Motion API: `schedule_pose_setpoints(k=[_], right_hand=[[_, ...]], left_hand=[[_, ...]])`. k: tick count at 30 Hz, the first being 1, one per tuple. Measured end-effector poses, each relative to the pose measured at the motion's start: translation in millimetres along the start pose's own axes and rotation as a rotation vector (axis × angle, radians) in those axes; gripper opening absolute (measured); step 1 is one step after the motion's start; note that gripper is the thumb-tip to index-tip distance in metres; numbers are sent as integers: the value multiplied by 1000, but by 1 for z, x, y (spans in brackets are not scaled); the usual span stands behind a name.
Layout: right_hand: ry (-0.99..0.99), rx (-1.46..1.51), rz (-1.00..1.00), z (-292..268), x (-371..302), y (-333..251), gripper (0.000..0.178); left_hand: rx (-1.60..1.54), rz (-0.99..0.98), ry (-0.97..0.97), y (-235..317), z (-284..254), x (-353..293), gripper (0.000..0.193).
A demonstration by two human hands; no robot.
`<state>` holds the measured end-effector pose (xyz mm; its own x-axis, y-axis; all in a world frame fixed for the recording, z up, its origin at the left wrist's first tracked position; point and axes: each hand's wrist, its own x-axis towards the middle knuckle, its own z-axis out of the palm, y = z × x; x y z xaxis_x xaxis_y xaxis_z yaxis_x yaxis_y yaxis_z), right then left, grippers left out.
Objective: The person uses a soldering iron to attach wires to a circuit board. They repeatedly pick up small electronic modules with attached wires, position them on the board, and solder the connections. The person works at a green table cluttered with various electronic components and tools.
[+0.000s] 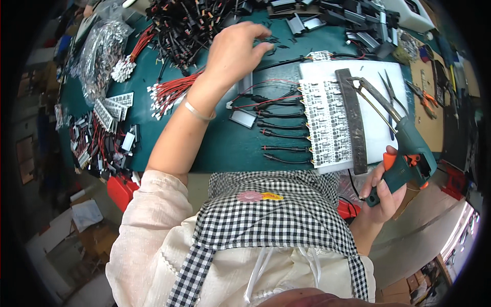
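In the head view, a person's right grip [388,200] clasps the handle of a dark-green, orange-triggered plastic soldering gun [409,135], which extends forward from it. Ahead and left of that grip, a white rectangular circuit-board panel [322,125] lies beneath a dark flat bar [353,120]. The left grip [235,53], thumb and fingers parted, hovers above the green desk [220,159], right of heaped black cables [179,33].
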<state>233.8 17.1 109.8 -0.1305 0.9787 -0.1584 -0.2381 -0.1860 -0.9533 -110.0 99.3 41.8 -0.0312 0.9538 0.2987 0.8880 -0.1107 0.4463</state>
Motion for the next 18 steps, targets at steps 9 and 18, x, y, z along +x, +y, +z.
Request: schedule_pose_setpoints(k=[9, 18], right_hand=[[19, -12, -49, -4, -8, 3, 65], [11, 38, -105, 25, 0, 23, 69]], left_hand=[[2, -25, -97, 12, 63, 47, 17], [-944, 505, -161, 127, -9, -53, 19]])
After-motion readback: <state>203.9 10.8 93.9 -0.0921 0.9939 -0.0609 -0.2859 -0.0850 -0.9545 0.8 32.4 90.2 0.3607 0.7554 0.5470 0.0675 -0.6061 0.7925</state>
